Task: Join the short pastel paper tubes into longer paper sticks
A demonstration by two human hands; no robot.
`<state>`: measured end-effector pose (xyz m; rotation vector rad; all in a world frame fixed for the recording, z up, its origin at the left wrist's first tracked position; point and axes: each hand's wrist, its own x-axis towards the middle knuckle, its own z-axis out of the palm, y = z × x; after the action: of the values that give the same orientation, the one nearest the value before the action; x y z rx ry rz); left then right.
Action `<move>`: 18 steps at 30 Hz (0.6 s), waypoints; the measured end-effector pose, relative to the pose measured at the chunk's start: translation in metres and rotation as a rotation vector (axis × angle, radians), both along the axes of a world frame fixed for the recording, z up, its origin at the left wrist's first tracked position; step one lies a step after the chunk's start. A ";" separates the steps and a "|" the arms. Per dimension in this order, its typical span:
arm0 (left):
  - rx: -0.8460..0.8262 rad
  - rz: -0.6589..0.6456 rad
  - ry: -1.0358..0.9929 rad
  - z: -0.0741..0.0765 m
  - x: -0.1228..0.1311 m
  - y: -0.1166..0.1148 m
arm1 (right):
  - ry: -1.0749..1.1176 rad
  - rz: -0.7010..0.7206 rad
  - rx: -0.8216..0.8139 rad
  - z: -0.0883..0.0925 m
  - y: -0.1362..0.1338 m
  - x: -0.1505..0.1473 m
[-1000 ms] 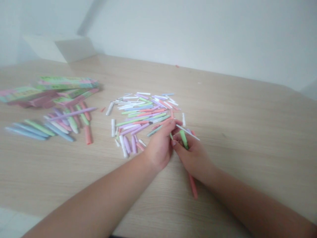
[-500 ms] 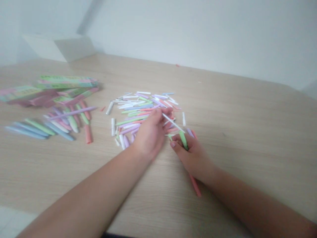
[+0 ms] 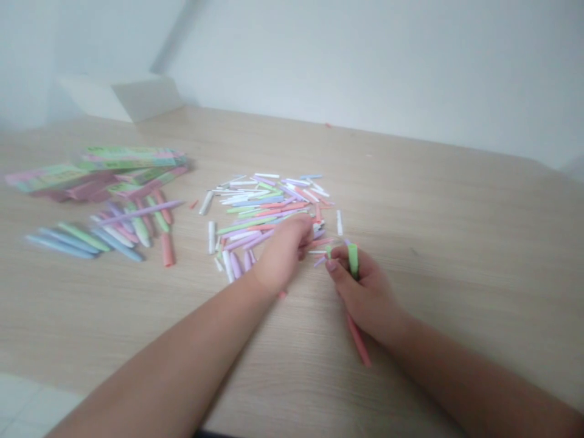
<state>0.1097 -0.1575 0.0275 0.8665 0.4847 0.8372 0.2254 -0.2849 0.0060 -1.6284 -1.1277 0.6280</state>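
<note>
My right hand [image 3: 371, 292] is closed around a short green pen barrel [image 3: 353, 260], its end poking up beside the thumb. A small green piece [image 3: 328, 250] shows at the fingertips. From beneath this hand a coral pen tube [image 3: 358, 342] sticks out toward me; whether it is gripped or lies on the table is unclear. My left hand [image 3: 283, 246] is at the near right side of a pile of pen parts [image 3: 255, 210], fingers curled inward. Blur and the hand's own back hide what those fingers hold, if anything.
Pastel pens [image 3: 132, 222] lie in a loose group on the left, with printed pink and green boxes [image 3: 132, 158] behind them. A coral cap [image 3: 167, 249] lies near the pens. A white box-like object [image 3: 148, 97] stands by the wall on the wooden table [image 3: 456, 243].
The thin white stick between my hands is out of sight. My left hand has curled in more, and my right hand sits slightly further right with the green barrel. The view has shifted a little.
</note>
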 end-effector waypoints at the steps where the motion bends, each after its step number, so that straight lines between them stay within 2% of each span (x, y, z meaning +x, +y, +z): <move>1: 0.083 -0.057 0.024 0.001 0.000 -0.003 | 0.002 -0.005 0.002 0.000 0.000 0.001; 4: 0.291 -0.160 0.114 0.006 0.000 -0.013 | -0.011 -0.018 0.014 0.000 0.000 0.003; 8: 0.488 -0.112 0.236 0.010 -0.003 -0.020 | 0.007 -0.009 0.033 0.000 0.002 0.004; 11: 0.622 -0.074 0.407 0.010 -0.004 -0.023 | 0.055 -0.029 0.057 -0.001 0.004 0.006; 14: 0.672 -0.048 0.536 0.008 -0.002 -0.023 | 0.071 -0.037 0.075 -0.004 0.006 0.008; 18: 0.689 -0.036 0.585 0.005 0.002 -0.020 | 0.035 -0.029 0.050 -0.006 0.006 0.011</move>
<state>0.1115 -0.1776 0.0321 1.7752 0.6967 0.7129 0.2368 -0.2788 -0.0001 -1.5829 -1.0844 0.6030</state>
